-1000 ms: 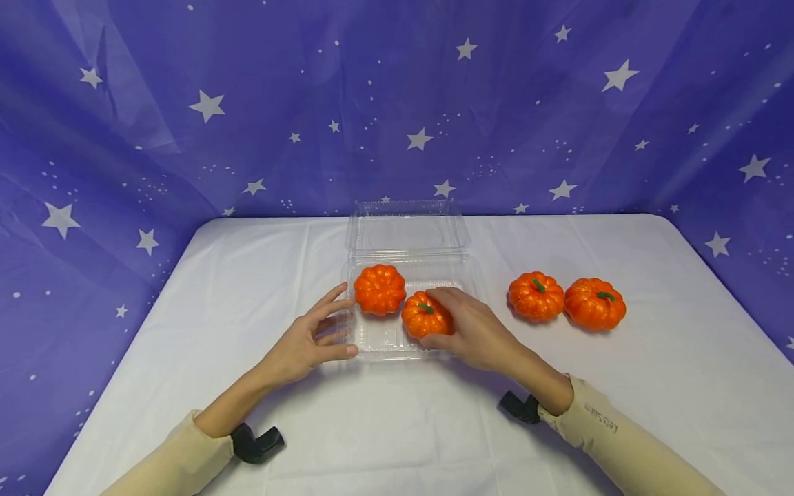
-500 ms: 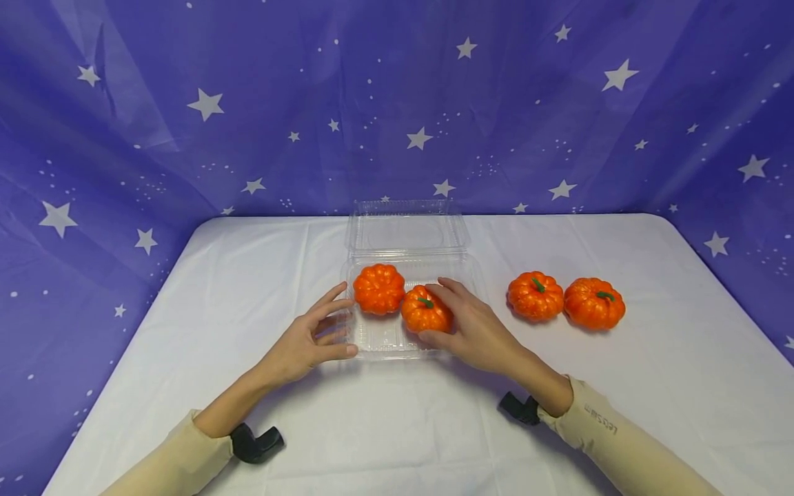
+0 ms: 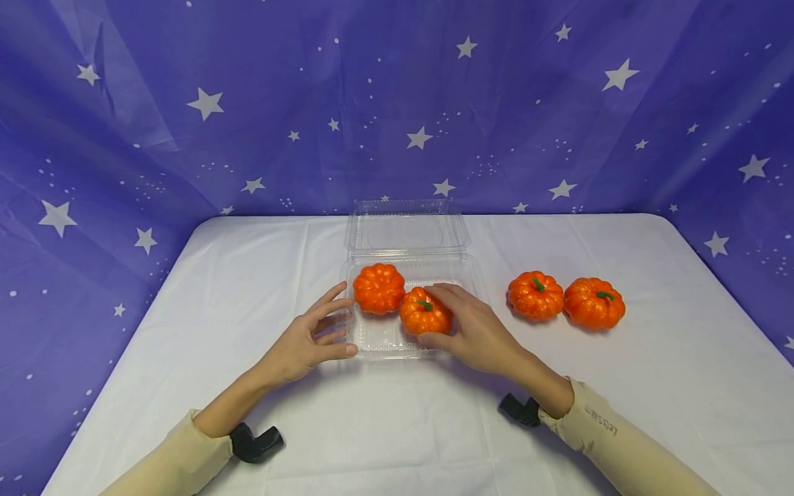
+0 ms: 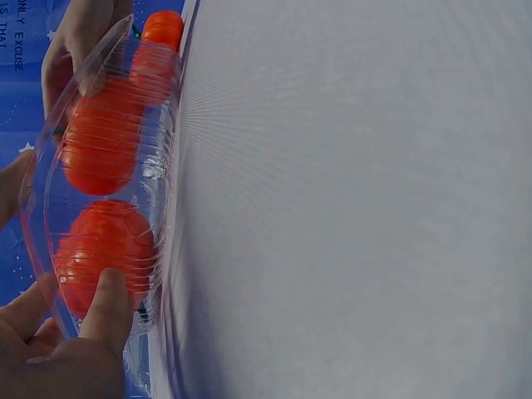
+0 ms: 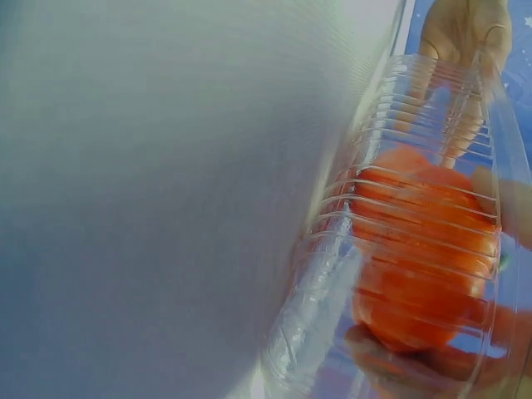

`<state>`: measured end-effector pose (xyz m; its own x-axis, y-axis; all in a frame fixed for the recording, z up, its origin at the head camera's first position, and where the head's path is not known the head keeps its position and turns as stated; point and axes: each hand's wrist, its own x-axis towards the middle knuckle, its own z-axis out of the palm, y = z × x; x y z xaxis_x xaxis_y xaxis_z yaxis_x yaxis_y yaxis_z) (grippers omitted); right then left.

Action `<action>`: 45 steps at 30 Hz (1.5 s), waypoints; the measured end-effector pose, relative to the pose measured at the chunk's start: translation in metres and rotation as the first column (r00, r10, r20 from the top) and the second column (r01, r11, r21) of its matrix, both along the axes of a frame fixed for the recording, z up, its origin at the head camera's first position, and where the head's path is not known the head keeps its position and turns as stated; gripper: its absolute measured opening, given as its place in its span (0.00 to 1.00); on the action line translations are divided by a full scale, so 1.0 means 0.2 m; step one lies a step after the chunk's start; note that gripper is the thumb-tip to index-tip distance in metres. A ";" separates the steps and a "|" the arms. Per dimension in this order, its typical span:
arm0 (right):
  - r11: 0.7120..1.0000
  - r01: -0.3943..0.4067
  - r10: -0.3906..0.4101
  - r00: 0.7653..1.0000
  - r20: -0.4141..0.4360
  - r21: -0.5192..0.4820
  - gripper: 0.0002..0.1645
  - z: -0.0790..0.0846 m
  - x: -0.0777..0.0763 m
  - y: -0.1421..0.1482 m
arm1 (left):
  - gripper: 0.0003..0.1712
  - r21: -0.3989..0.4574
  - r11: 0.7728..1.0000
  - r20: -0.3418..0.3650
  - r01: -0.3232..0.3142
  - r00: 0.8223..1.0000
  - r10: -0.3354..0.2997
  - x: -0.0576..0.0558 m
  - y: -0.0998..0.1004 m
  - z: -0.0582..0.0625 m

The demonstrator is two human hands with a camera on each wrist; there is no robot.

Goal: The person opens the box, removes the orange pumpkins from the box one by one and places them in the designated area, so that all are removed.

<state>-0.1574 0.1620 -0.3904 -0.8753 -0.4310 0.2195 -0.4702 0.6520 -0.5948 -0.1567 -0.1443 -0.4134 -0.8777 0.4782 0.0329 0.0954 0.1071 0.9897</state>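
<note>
In the head view, a clear plastic clamshell container (image 3: 403,356) lies with its lid raised at the back. Inside at left sits a small orange pumpkin (image 3: 378,289) with no stem showing on top. Against its right side is a second pumpkin (image 3: 424,314), green stem up, which my right hand (image 3: 477,331) grips between thumb and fingers. My left hand (image 3: 304,344) rests with spread, fairly straight fingers at the container's left side, thumb by the front corner. The left wrist view shows the left thumb (image 4: 110,312) in front of the ribbed wall.
Two more pumpkins with green stems, a nearer-to-container one (image 3: 535,296) and an outer one (image 3: 595,304), sit side by side on the white tablecloth (image 3: 397,427) to the right. A purple star-patterned curtain (image 3: 397,103) hangs behind and along both sides.
The right hand's pumpkin has shifted slightly back and left within the container, up against the other one. The left hand has stayed at the container's side.
</note>
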 end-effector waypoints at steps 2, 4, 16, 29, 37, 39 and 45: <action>1.000 0.015 -0.015 1.000 0.006 -0.026 0.43 0.00 0.00 0.00 | 0.43 0.002 1.000 -0.001 -0.001 1.000 0.001 0.00 0.00 0.00; 0.997 0.030 -0.029 0.999 0.019 -0.065 0.42 0.01 0.00 0.00 | 0.43 0.002 1.000 -0.002 -0.002 1.000 0.002 0.00 0.00 0.00; 0.960 0.034 -0.008 0.996 0.092 -0.277 0.41 0.04 0.02 0.03 | 0.42 -0.041 0.999 -0.014 -0.019 1.000 0.018 0.01 0.01 0.01; 0.956 0.034 -0.023 0.999 0.039 -0.290 0.43 0.11 0.10 0.12 | 0.42 -0.068 0.997 -0.024 -0.020 1.000 0.018 0.01 0.01 0.02; 0.962 0.075 -0.070 0.997 0.030 -0.264 0.43 0.12 0.15 0.18 | 0.42 -0.063 0.998 -0.021 -0.022 1.000 0.021 0.01 0.01 0.02; 0.962 0.088 -0.084 0.996 0.027 -0.259 0.43 0.12 0.16 0.19 | 0.42 -0.060 0.998 -0.020 -0.022 1.000 0.021 0.01 0.01 0.02; 0.965 0.120 -0.124 0.992 -0.004 -0.231 0.45 0.13 0.19 0.24 | 0.42 -0.047 0.999 -0.019 -0.018 1.000 0.017 0.01 0.01 0.02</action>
